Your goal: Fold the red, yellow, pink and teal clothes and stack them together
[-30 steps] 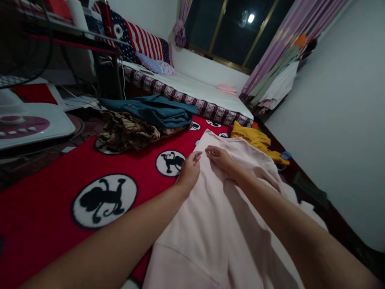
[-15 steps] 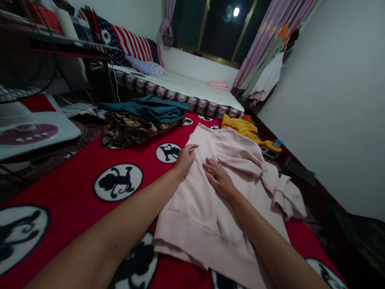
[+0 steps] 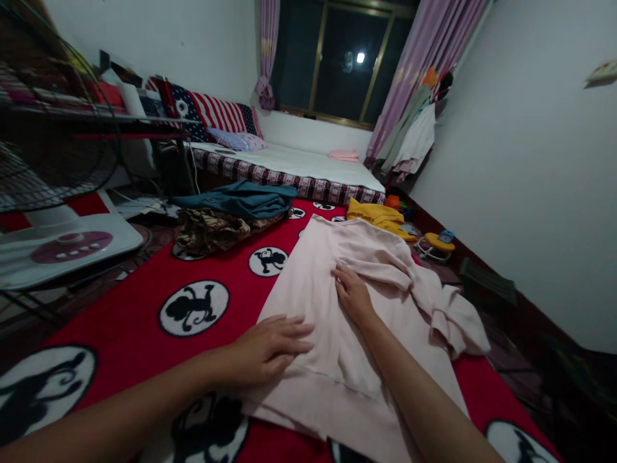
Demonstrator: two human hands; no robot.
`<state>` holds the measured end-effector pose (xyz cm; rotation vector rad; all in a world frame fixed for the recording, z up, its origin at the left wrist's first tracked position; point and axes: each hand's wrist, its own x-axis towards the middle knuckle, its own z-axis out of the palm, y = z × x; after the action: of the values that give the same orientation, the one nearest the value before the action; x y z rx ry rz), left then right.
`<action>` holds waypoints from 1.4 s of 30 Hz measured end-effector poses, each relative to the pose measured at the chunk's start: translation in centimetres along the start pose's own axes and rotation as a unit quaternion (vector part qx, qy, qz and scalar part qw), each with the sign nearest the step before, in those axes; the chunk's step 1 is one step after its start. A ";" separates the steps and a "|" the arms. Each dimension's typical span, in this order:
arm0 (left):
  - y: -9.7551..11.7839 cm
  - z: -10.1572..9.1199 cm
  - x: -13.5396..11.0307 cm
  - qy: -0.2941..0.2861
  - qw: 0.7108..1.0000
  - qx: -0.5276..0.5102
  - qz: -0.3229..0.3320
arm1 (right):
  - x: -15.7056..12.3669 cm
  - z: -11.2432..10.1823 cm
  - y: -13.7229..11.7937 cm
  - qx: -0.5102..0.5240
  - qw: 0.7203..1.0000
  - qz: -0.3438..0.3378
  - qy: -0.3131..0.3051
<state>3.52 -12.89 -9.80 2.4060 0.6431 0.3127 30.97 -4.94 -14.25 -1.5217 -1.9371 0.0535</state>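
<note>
A pale pink sweatshirt [image 3: 308, 283] lies spread on a red blanket [image 3: 130, 334] with monkey prints in white circles. One of its sleeves is laid across the body, its cuff end bunched at the right. My left hand [image 3: 270, 347] is over the left edge of the sweatshirt near the hem band, fingers stretched out and pointing right. Higher up, my right hand [image 3: 354, 292] rests on the middle of the sweatshirt beside the folded sleeve, its fingers extended. Neither hand grips the cloth.
Teal and brown folded clothes [image 3: 241, 199] are stacked at the back left. Yellow clothing [image 3: 376, 215] lies beyond the collar. A fan [image 3: 67, 238] stands at the left. Behind are a low bed [image 3: 299, 145], a window and a yellow stool [image 3: 438, 242].
My left hand has moved down along the sweatshirt's left side towards the hem, and its fingers are now spread flatter. My right hand stays near the sleeve. The view has tilted up slightly.
</note>
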 end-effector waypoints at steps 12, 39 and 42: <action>1.2 -4.6 6.8 -0.005 0.990 -0.138 -0.028 | -0.1 -0.1 0.1 -0.024 0.999 0.043 0.013; -7.3 -1.3 13.2 0.438 0.872 0.107 -0.192 | 17.9 -0.8 5.0 -0.233 0.955 0.176 -0.052; -7.4 -1.4 13.3 0.434 0.862 0.104 -0.241 | 19.8 0.6 6.0 -0.247 0.943 0.214 -0.055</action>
<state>11.59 -0.20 -12.42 2.0964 1.7083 1.1776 33.83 14.55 -7.93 -2.3002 -1.7432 -0.1772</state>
